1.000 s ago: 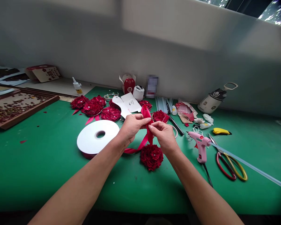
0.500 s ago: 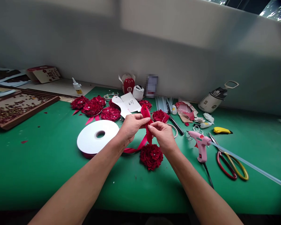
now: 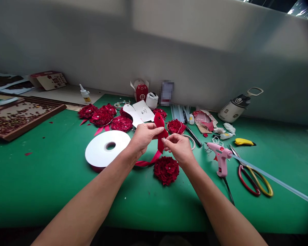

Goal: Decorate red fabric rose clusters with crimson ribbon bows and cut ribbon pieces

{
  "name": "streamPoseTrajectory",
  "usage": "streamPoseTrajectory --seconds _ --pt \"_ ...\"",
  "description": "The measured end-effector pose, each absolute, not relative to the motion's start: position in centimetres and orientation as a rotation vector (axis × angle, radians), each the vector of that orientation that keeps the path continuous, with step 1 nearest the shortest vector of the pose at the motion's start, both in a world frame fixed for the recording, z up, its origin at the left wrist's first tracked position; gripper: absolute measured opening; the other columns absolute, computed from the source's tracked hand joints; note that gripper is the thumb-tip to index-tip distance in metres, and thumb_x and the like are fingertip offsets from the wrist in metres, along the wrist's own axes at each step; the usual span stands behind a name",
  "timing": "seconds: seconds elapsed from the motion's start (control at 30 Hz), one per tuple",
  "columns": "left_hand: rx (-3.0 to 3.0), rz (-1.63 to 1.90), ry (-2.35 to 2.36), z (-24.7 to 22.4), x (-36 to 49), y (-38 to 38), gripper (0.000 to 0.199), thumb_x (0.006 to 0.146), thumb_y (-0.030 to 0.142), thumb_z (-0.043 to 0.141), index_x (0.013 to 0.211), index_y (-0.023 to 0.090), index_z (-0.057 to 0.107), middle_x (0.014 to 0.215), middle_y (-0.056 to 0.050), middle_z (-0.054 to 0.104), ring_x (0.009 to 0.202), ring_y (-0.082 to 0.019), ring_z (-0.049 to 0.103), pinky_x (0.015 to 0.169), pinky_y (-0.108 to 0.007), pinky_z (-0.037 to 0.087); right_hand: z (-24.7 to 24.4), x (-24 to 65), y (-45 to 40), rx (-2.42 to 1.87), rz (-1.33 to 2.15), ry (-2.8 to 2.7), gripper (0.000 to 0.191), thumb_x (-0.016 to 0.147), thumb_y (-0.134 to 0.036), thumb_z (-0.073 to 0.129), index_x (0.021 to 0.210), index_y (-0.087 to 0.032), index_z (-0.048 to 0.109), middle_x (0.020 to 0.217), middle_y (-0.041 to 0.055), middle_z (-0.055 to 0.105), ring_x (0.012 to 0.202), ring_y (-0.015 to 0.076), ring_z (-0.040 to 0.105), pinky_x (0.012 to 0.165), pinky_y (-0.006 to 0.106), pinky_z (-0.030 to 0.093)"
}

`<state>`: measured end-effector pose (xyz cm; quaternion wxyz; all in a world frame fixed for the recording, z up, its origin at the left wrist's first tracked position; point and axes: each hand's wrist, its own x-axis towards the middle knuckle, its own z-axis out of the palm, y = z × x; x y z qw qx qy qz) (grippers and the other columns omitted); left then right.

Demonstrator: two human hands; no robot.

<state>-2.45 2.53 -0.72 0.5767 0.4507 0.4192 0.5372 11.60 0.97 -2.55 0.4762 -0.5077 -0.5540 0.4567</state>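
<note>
From my head view, the only one I have, the clearest writing is on a white card [image 3: 138, 108] behind the hands: handwritten black figures, tilted, which I read as perhaps 6.37; the red box [image 3: 141, 89] beyond it bears a pale round emblem with a character in it too small for me to make out, the glue bottle [image 3: 86, 96] has a yellow label I cannot read, and the upright panel [image 3: 166, 92] by the wall is pixelated; the red ribbon [image 3: 160, 140] is smooth and slightly shiny, folded into a narrow upright loop above the green table [image 3: 53, 181], its tail running down behind the left wrist towards the white spool [image 3: 99, 150]; my left hand [image 3: 145, 138] pinches the fold between thumb and fingers, while my right hand [image 3: 180, 147] has its fingertips drawn together at the ribbon's right edge, gripping or only touching I cannot tell, just above a ruffled dark red flower [image 3: 166, 170]
</note>
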Motion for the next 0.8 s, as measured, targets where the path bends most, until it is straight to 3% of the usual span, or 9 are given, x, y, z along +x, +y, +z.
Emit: streamPoseTrajectory --seconds 0.2,0.4,0.57,0.8 --pt "1.144 1.213 0.984 -0.3 -2.5 2.2 0.019 0.068 0.028 0.072 0.079 0.012 0.069 0.076 -0.007 0.070 0.071 -0.018 0.066 0.075 -0.034 0.051 -0.6 13.0 1.0 -1.282 0.841 -1.405 0.026 0.071 -0.043 0.067 0.068 -0.017 0.066 0.060 0.0004 0.059 0.057 0.0136 0.050 0.054 0.027 0.038" --pt "1.288 1.145 0.976 0.1 -2.4 1.8 0.039 0.070 0.031 0.072 0.106 0.017 0.063 0.068 -0.003 0.069 0.069 -0.020 0.067 0.066 -0.030 0.049 0.3 12.9 2.2 -1.129 1.400 -1.284 0.028 0.067 -0.043 0.072 0.074 -0.016 0.071 0.074 0.0044 0.065 0.073 0.0160 0.057 0.064 0.027 0.043" --pt "1.347 1.095 0.963 -0.1 -2.4 1.8 0.036 0.071 0.032 0.071 0.103 0.016 0.062 0.069 -0.003 0.069 0.070 -0.020 0.068 0.063 -0.028 0.049 -0.4 12.6 2.6 -1.018 1.429 -1.132 0.021 0.058 -0.031 0.080 0.067 -0.016 0.068 0.063 -0.0004 0.062 0.062 0.0121 0.055 0.059 0.025 0.043" --pt "1.276 1.061 0.940 -0.1 -2.4 1.9 0.035 0.073 0.026 0.070 0.105 0.015 0.061 0.073 -0.005 0.070 0.069 -0.019 0.068 0.066 -0.029 0.051 -0.6 12.1 2.9 -0.992 1.313 -1.137 0.024 0.058 -0.029 0.080 0.054 -0.016 0.060 0.052 -0.0041 0.055 0.050 0.0085 0.048 0.051 0.023 0.039"
